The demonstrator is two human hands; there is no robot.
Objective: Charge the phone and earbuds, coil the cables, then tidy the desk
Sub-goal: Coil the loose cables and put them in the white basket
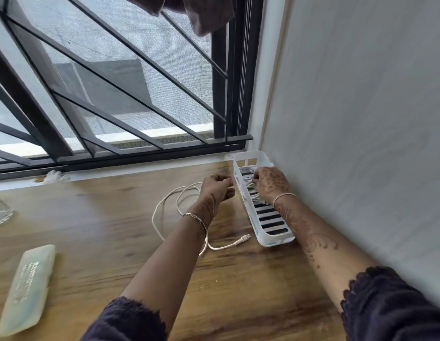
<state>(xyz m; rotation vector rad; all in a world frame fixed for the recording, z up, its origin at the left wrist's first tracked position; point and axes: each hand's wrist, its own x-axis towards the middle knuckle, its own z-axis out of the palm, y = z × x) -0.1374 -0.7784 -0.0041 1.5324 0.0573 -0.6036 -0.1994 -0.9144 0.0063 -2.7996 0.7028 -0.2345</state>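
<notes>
Dark sleeves point(386, 303) above wooden desk point(103, 217) by barred window point(115, 82).

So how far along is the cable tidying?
Done: one coiled cable sits in the white basket. In hand: the right hand holds it there; the left hand is curled beside, grip unclear. Left: the loose cable lies uncoiled on the desk.
</notes>
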